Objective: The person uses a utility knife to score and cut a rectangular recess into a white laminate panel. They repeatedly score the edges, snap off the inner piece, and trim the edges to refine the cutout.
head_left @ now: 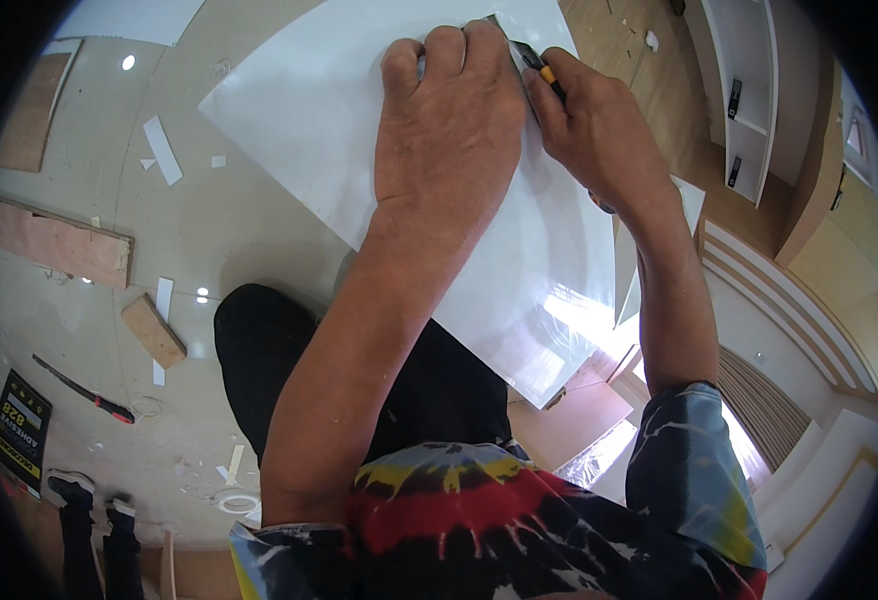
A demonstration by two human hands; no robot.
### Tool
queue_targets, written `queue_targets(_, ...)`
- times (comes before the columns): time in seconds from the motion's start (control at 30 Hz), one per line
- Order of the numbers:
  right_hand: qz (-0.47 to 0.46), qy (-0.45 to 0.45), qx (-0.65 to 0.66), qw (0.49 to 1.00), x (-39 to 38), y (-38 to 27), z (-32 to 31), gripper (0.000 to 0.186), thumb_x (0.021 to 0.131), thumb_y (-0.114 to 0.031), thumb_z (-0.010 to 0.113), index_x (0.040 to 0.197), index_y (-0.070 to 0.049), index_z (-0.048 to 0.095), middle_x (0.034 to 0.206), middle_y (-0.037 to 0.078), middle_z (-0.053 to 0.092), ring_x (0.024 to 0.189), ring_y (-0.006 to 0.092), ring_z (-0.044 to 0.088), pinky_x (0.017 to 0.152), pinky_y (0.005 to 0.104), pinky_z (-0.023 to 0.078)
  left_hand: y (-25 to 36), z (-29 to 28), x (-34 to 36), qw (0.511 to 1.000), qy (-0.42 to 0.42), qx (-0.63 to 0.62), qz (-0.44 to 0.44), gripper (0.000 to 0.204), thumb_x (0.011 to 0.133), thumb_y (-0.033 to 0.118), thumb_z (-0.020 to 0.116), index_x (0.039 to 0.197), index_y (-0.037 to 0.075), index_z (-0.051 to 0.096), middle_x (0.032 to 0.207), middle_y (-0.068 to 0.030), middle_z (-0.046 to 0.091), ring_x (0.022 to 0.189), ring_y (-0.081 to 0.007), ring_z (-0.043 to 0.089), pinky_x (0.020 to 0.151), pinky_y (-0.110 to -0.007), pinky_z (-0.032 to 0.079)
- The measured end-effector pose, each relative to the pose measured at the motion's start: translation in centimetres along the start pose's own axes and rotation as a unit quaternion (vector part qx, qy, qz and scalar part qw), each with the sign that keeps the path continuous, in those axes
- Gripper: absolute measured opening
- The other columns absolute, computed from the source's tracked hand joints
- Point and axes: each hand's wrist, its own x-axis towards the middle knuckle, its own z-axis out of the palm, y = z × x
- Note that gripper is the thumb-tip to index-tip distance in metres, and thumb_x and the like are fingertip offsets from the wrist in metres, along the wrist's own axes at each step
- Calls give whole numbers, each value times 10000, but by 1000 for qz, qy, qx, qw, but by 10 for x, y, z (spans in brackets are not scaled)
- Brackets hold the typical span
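A large glossy white sheet lies in front of me, one corner towards my lap. My left hand presses down on its far part, fingers curled under. Along that hand's right side shows the edge of a thin grey straightedge, mostly hidden beneath the fingers. My right hand is closed around a utility knife with a black and orange body. Its dark blade end points up and left, close beside the straightedge and my left fingers. Whether the blade touches the sheet I cannot tell.
Wooden boards, a short wood block and white offcuts lie on the floor left. A red-handled saw-like tool, black-and-yellow package and tape roll lie nearer. Another person's shoes show lower left; a white cabinet stands right.
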Motion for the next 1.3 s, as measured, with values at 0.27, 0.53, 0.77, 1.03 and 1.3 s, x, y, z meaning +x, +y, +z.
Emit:
queue_targets(0.27,18,-19,-85,996,5,-10,1,265,1018,-217,539,974,21,646,833,242,705,815,436,692,782,516,549,-1,4,0,999,29,-12,5,404,901,99,659,1303,66,673,1172,-27,615,1145,-215,551,1030,-413,365)
queue_targets(0.53,21,-44,-101,994,10,-12,-4,271,1012,-211,538,950,25,656,821,244,708,811,420,703,768,513,558,-1,4,-1,999,34,-10,10,391,881,81,667,1272,61,678,1150,-29,616,1129,-218,554,1018,-409,368)
queue_targets(0.77,27,-60,-106,992,18,-10,-4,277,1006,-199,534,937,37,661,818,237,710,793,415,699,755,498,559,1,7,5,999,28,-13,17,387,873,72,654,1259,62,673,1147,-28,617,1124,-214,550,1011,-404,362)
queue_targets(1.03,6,-40,-58,997,13,1,1,280,1018,-231,538,941,15,646,805,236,705,789,419,696,743,501,554,0,5,0,1000,22,11,11,395,874,101,653,1268,81,669,1152,-9,613,1116,-204,551,1011,-396,360)
queue_targets(1.3,-28,21,-19,999,3,7,12,269,1016,-239,556,942,9,628,787,248,689,778,438,680,732,524,534,-3,9,-1,999,46,13,1,385,909,117,638,1291,108,687,1167,-2,623,1113,-194,562,1017,-400,361)
